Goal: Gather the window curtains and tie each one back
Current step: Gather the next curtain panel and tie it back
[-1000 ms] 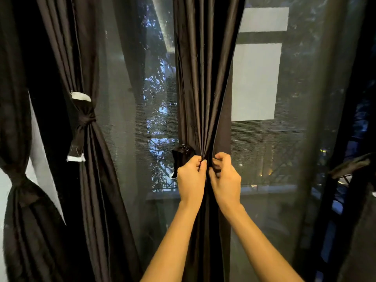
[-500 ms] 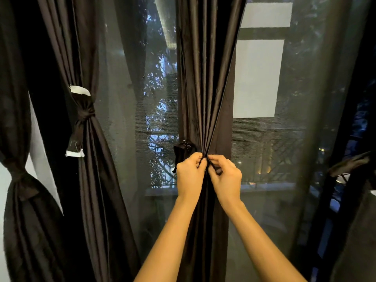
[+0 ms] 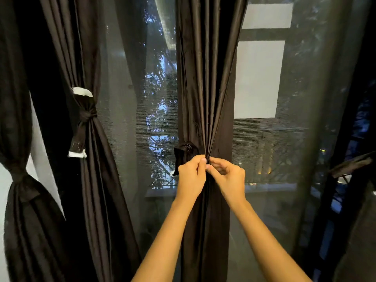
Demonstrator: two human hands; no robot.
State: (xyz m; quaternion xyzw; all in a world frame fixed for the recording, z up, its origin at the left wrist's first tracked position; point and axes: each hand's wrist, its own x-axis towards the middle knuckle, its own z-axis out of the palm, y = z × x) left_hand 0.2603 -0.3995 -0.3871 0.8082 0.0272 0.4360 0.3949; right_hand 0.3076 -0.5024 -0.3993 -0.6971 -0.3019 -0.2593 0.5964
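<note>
Three dark curtains: two tied back (image 3: 18,200) (image 3: 95,169), one gathered (image 3: 205,78). Two hands: left hand (image 3: 191,176), right hand (image 3: 230,178). One sheer net (image 3: 305,139).

The middle curtain (image 3: 205,78) at frame centre is dark brown cloth with a soft satin sheen along its folds. The knotted curtain (image 3: 101,180) at left shines the same; its tie band (image 3: 81,127) is dark cloth edged with matt white fabric. The sheer curtain (image 3: 126,82) behind is fine, see-through mesh, matt grey

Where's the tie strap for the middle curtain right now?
In the head view, the tie strap sticks out left of the middle curtain, just above the left hand.
</note>
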